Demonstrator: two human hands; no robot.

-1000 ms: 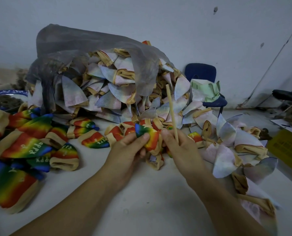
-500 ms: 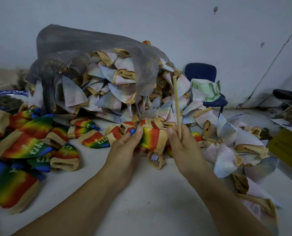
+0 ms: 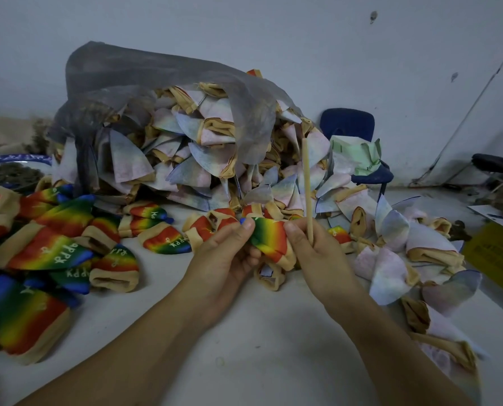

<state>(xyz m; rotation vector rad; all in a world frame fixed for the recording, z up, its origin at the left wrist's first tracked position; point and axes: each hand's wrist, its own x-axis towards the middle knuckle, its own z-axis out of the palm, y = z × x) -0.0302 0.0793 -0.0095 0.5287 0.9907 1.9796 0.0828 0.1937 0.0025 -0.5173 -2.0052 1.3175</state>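
Pinching the rainbow sock [image 3: 269,234] just above the table [image 3: 259,332], before the bagged pile [image 3: 185,159]: left hand [image 3: 229,254] grip clamped on its blue-green end, right hand [image 3: 317,254] grip clamped on its red end plus an upright wooden stick [image 3: 306,183].

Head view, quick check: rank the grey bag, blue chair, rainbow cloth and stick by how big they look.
1. grey bag
2. blue chair, though farther off
3. rainbow cloth and stick: unranked; the stick is longer but thinner, both nearest the camera.
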